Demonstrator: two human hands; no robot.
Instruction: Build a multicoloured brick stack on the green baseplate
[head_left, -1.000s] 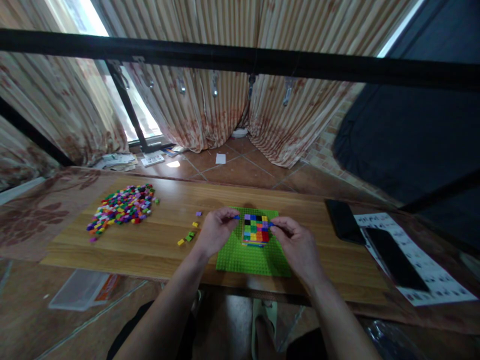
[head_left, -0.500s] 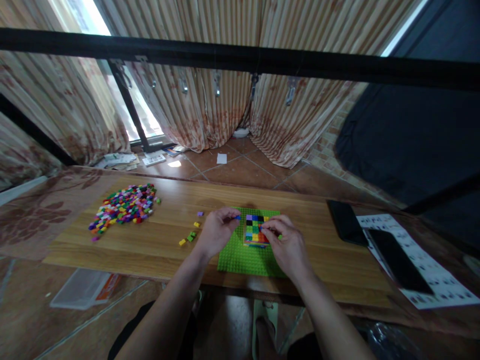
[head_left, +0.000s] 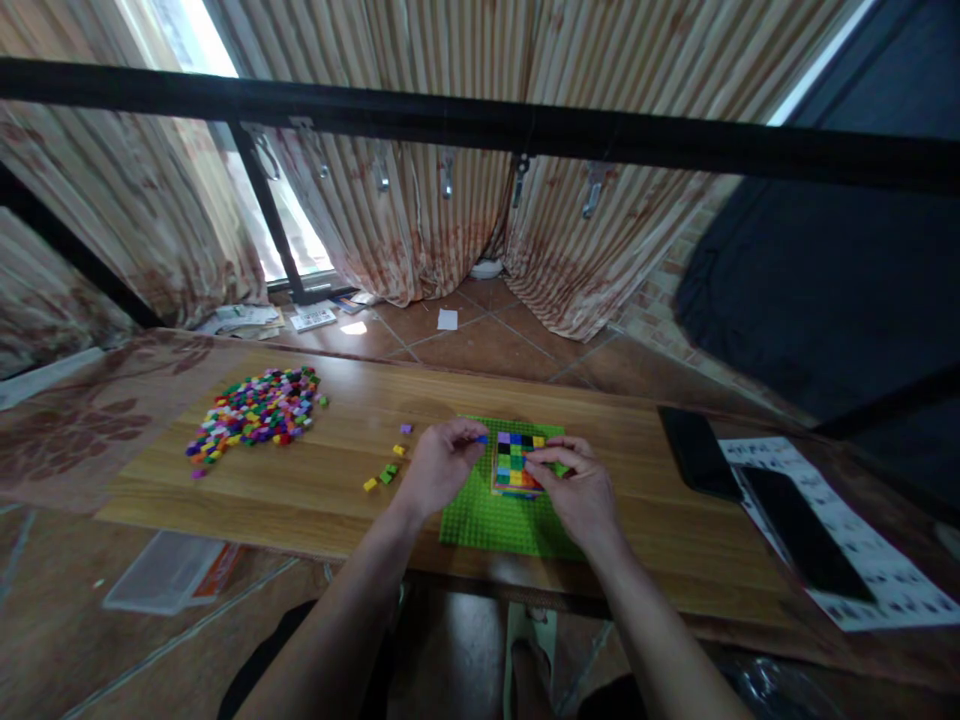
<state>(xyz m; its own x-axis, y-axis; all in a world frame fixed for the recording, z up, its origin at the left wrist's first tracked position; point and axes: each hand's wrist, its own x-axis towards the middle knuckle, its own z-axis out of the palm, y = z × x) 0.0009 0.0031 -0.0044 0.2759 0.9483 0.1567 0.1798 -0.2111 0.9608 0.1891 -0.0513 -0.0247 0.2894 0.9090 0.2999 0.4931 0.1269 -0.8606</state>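
- A pile of bricks (head_left: 255,415) in many colours lies at left of centre on the worktop (head_left: 337,500), well apart from both hands.
- A few loose bricks (head_left: 384,474), yellow and green, sit further right, with a purple brick (head_left: 406,428) just above them, near the left hand.
- The left hand (head_left: 442,462) is just left of centre, thumb and forefinger pinched on a small blue brick (head_left: 483,438), held against the upper left edge of the block.
- The baseplate (head_left: 487,518), bright green, lies flat at centre near the worktop's front edge; both hands rest over it.
- The block (head_left: 513,452), a square of black, yellow, green, purple and red bricks, stands on the upper middle of the baseplate, between the two hands.
- The right hand (head_left: 581,490) is just right of centre, fingers bent down onto the block's right side; I cannot tell whether they grip a brick.
- Two dark phones (head_left: 694,452) (head_left: 802,520) lie at right, the nearer one on a printed sheet (head_left: 889,575).
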